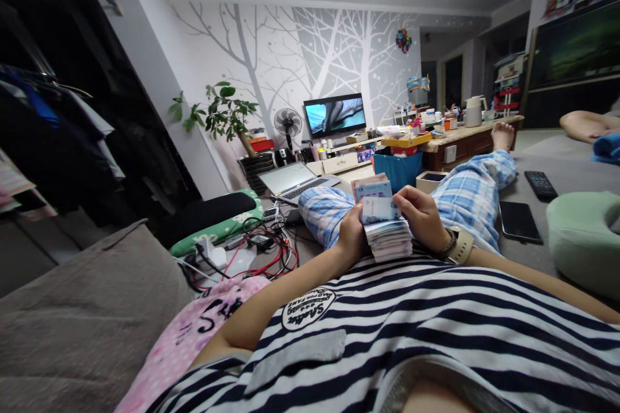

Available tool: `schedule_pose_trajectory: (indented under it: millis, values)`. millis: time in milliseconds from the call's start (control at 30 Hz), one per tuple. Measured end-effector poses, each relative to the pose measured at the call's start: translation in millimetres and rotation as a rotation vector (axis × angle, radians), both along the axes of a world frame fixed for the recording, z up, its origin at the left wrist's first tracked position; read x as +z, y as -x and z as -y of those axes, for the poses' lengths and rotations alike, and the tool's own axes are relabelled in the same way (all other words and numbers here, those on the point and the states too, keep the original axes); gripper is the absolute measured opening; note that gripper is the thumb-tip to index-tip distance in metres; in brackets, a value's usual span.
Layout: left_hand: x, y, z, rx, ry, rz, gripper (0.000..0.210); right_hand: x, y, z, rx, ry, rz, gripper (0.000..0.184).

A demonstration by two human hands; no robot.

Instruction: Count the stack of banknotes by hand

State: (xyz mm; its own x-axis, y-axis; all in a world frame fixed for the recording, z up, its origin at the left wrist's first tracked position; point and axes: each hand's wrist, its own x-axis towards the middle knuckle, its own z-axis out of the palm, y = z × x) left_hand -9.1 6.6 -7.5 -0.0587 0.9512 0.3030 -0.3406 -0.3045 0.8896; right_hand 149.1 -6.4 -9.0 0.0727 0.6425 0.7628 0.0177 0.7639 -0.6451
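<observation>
In the head view, my left hand (pixel 349 233) is closed round the lower left edge of a small bunch of printed paper cards (pixel 372 191), bluish-white in front with pinkish ones behind. My right hand (pixel 422 215) pinches the right edge of the front card between thumb and fingers. Just below the bunch, a thick stack of similar cards (pixel 390 244) rests against my striped shirt, its layered edges facing me. The print on the cards is too small to read. My left fingers are mostly hidden behind the cards.
A laptop (pixel 298 182) stands open beyond my left knee, near tangled cables (pixel 271 248). At right lie a remote (pixel 540 185), a phone (pixel 520 222) and a green neck pillow (pixel 586 242). Another person's legs (pixel 588 126) show at far right. A cluttered table (pixel 504 124) stands ahead.
</observation>
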Motion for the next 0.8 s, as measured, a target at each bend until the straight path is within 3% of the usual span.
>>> schedule_pose_trajectory:
  millis: [100, 200, 400, 800]
  values:
    - [0.4, 2.9, 4.3, 0.034, -0.12, -0.211, 0.004, -0.2, -0.3, 1.6, 0.031, -0.022, 0.013, 0.043]
    - [3.4, 1.5, 8.4, 0.002, -0.134, -0.252, 0.012, -0.6, -0.5, 1.5, 0.049, -0.029, 0.001, 0.043]
    - [9.9, -2.6, 12.3, -0.026, -0.1, -0.197, 0.026, -1.3, -0.7, 0.6, 0.076, -0.022, -0.017, 0.041]
    - [18.0, -5.5, 21.5, -0.009, 0.006, -0.074, 0.018, -2.0, -0.1, -0.7, 0.119, -0.014, -0.051, 0.039]
